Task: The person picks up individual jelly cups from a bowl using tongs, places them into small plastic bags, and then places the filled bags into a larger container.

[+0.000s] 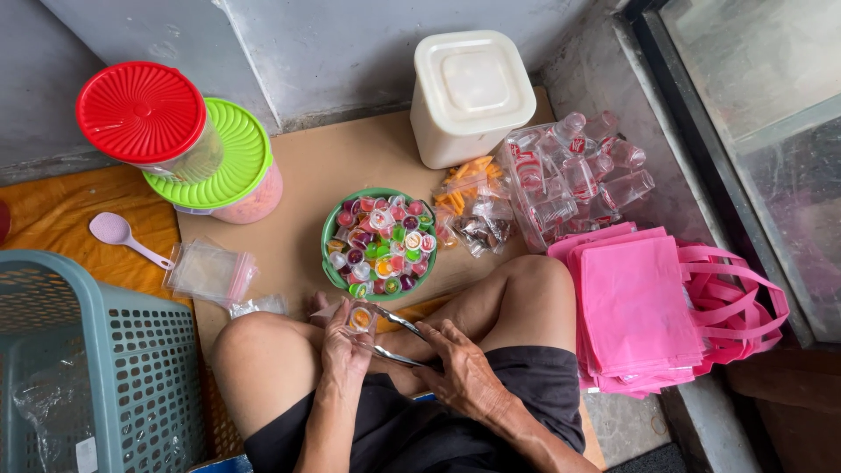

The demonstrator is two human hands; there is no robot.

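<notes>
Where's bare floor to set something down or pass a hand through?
Free: the cardboard between the green-lidded jar and the white tub, and the strip between the zip bags and the green bowl. Crowded: right of the bowl, where snack packets, bottles and pink bags pack together.

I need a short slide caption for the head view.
Seated person's left hand holds a jelly cup over a clear bag, near a green bowl.
</notes>
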